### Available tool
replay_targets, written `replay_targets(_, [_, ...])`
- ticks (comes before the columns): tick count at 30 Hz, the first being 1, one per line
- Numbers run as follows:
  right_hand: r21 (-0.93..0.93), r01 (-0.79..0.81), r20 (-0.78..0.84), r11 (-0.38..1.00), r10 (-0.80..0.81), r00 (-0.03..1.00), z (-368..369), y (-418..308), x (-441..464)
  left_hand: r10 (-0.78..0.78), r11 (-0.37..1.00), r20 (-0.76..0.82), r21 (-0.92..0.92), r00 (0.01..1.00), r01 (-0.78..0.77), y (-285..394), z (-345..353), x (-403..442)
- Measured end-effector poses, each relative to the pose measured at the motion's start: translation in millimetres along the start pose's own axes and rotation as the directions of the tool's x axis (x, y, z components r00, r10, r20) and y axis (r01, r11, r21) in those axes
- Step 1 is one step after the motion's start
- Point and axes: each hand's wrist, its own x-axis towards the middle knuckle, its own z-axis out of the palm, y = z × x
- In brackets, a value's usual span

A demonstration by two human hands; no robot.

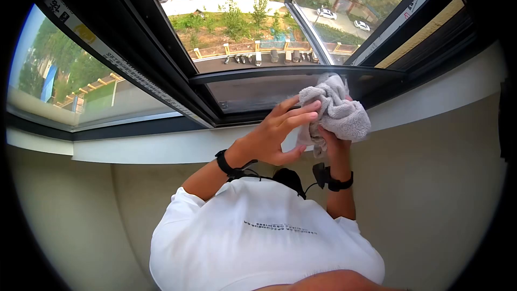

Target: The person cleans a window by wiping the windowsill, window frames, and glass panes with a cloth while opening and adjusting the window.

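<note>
A crumpled grey towel [339,110] is bunched up in front of the lower window frame. My right hand [333,141] grips it from below, with most of its fingers hidden behind the folds. My left hand [274,133] is just to the left of the towel, its fingers spread and the thumb apart. Its fingertips reach the towel's left edge; whether they press on it I cannot tell. Behind both hands runs the dark window frame [301,73] with a low glass pane under its bar.
A white sill [145,148] runs below the window. To the left stands a dark frame post with a printed label strip [116,59]. Another glass pane [70,75] lies farther left. Bands with cables are on both wrists. Outside, far below, are trees, buildings and parked vehicles.
</note>
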Motion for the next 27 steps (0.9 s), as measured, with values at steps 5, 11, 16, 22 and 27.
replay_targets(5, [-0.55,0.357,0.002,0.755,-0.426,0.905,-99.0,-55.7,87.3,0.175,0.766,-0.162,0.642,0.971,-0.031,17.7,-48.3,29.1])
replay_targets(11, [-0.618,0.457,0.327,0.64,-0.319,0.889,-133.9,-55.9,165.9,-0.211,0.38,-0.254,0.868,0.944,0.319,35.1,-102.9,41.8])
replay_targets(16, [-0.492,0.247,0.438,0.835,-0.008,0.899,-126.5,-62.7,184.7,-0.593,0.289,-0.228,0.835,0.772,0.469,34.8,-109.5,57.8])
replay_targets(22, [-0.36,0.187,0.51,0.914,0.025,0.86,-127.6,-60.3,201.7,-0.797,0.332,-0.072,0.777,0.6,0.534,13.8,-119.1,81.8])
replay_targets(27, [-0.376,0.142,0.529,0.916,0.086,0.844,-130.1,-55.6,207.1,-0.888,0.35,0.041,0.704,0.457,0.618,9.9,-115.5,99.9])
